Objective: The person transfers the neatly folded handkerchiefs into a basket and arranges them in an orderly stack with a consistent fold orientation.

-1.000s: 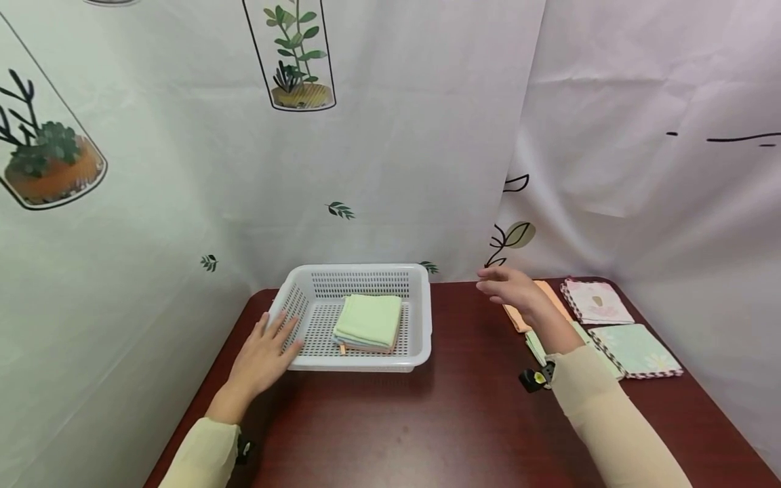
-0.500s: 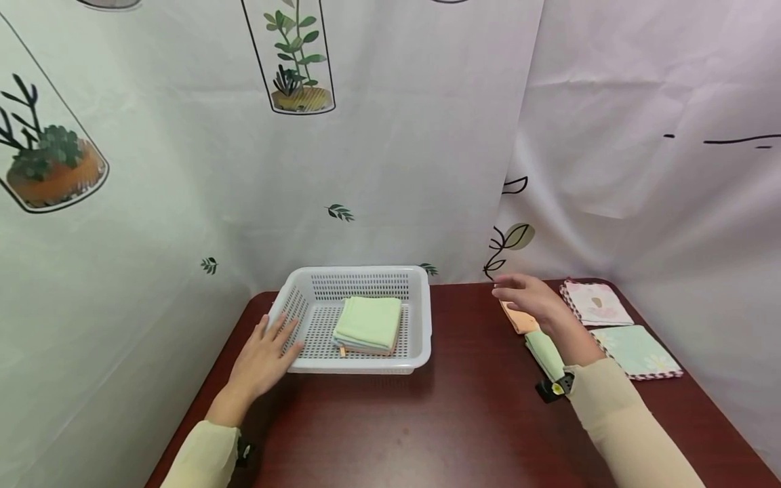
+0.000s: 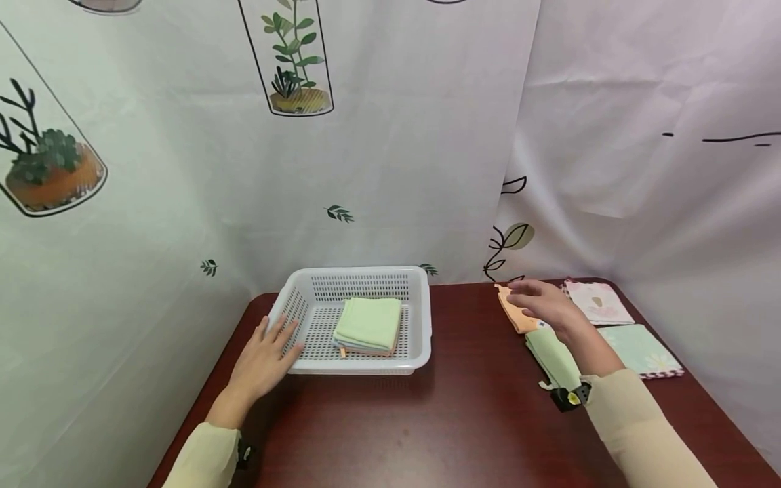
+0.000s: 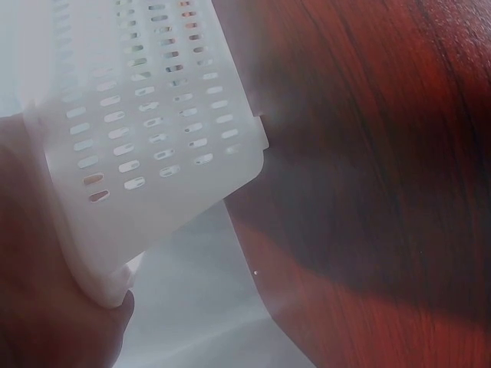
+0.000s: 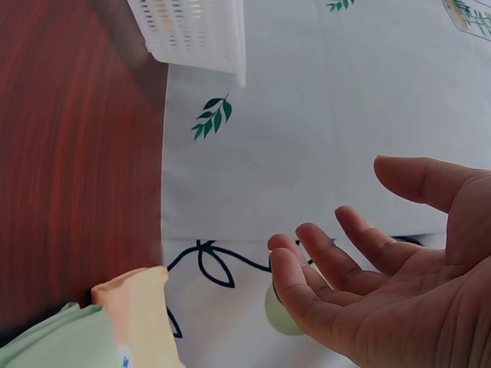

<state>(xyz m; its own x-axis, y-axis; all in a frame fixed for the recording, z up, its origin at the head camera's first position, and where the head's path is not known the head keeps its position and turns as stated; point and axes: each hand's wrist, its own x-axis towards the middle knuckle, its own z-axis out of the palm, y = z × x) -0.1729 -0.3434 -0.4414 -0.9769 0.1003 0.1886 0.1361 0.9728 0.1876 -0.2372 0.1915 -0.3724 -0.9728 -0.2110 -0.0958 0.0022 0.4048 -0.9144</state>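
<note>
My left hand (image 3: 259, 359) rests with spread fingers on the near left corner of a white perforated plastic basket (image 3: 366, 364). Inside the basket lies a small stack of folded cloths, a light green cloth (image 3: 369, 321) on top. My right hand (image 3: 543, 303) is over the right side of the table, holding nothing, its fingers loosely bent and apart in the right wrist view. Below and beside it lie a folded orange cloth (image 3: 515, 314) and a folded green cloth (image 3: 554, 356). The right forearm partly covers the cloths there.
At the far right lie a pink checked-edge cloth (image 3: 601, 303) and a mint checked-edge cloth (image 3: 643, 347), both flat on the dark red table (image 3: 390, 434). A white patterned curtain (image 3: 415, 169) hangs right behind the table and along its sides.
My right hand has moved right and slightly downward in the head view, uncovering more of the orange and green cloths. The left hand and basket have stayed put.
</note>
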